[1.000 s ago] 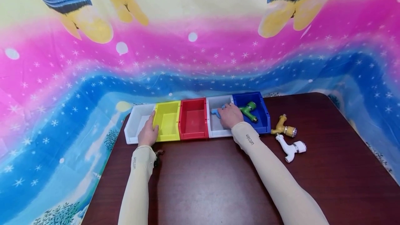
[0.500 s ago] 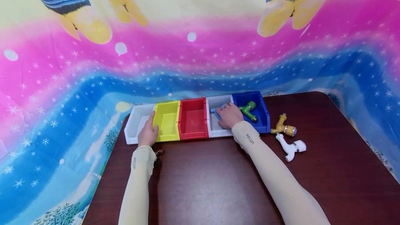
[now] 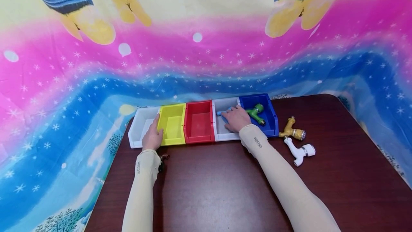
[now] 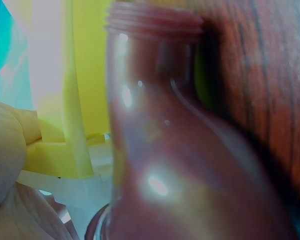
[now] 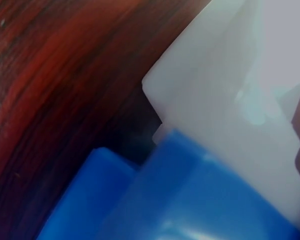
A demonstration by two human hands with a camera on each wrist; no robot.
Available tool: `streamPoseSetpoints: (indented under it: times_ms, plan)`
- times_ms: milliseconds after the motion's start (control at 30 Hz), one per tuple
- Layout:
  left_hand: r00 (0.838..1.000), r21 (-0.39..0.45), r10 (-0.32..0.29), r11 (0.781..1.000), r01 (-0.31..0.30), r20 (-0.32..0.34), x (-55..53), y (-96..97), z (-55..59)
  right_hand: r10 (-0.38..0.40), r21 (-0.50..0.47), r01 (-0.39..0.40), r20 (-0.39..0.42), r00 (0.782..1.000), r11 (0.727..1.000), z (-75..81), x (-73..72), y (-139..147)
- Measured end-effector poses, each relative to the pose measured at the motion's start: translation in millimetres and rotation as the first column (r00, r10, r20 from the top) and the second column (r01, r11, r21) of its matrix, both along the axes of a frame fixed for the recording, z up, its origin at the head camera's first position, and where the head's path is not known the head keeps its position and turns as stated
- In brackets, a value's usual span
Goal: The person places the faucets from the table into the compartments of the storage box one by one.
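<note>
In the head view my left hand (image 3: 152, 137) rests on the wall between the left white bin (image 3: 136, 131) and the yellow bin (image 3: 173, 137). Its index finger lies straight along that wall, with the thumb on the yellow side. Inside the second white bin (image 3: 222, 131), my right hand (image 3: 237, 118) holds a light blue tap (image 3: 220, 113), fingers bent over it and hiding most of it. A brown tap (image 4: 155, 125) looms in the left wrist view; from above, it shows partly behind the left wrist on the table.
A red bin (image 3: 199, 126) sits mid-row. At the right end, the blue bin (image 3: 271, 128) contains a green tap (image 3: 256, 114). Right of the row, a gold tap (image 3: 292, 131) and a white tap (image 3: 300, 153) lie on the brown table (image 3: 206, 189). Patterned cloth (image 3: 206, 60) hangs behind.
The light blue tap and the right fingers have shifted slightly left inside the second white bin. My left hand has stayed in place.
</note>
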State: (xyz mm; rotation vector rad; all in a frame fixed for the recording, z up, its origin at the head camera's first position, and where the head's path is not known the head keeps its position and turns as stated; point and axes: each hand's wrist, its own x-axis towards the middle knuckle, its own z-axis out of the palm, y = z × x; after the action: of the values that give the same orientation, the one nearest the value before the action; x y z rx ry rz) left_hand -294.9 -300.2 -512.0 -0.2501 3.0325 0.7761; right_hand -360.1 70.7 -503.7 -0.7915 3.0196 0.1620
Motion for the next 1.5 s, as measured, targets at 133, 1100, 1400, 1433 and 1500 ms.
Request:
streamPoseSetpoints:
  times_ms: [133,1100,1400,1433,1500]
  plan:
    - [1.000,0.011,0.001,1.000,-0.001,0.000,-0.7,0.3,0.4,-0.017,-0.022,0.017,0.001,1.000,1.000,-1.4,-1.5,0]
    - [1.000,0.018,-0.014,1.000,0.014,-0.008,-0.3,-1.7,0.4,0.040,-0.648,0.088,0.180,0.983,0.756,50.9,7.6,67]
    - [0.999,0.002,-0.027,1.000,0.027,-0.020,-1.0,-4.3,-2.0,-0.141,-0.582,0.189,0.127,0.982,0.791,70.4,26.4,178]
    - [0.999,0.001,-0.028,1.000,0.028,-0.019,-1.1,-4.4,-2.3,-0.154,-0.572,0.205,0.137,0.978,0.794,67.3,29.5,189]
    - [1.000,0.000,-0.027,1.000,0.027,-0.016,-0.7,-4.5,-2.7,-0.172,-0.550,0.234,0.163,0.972,0.802,58.7,36.1,207]
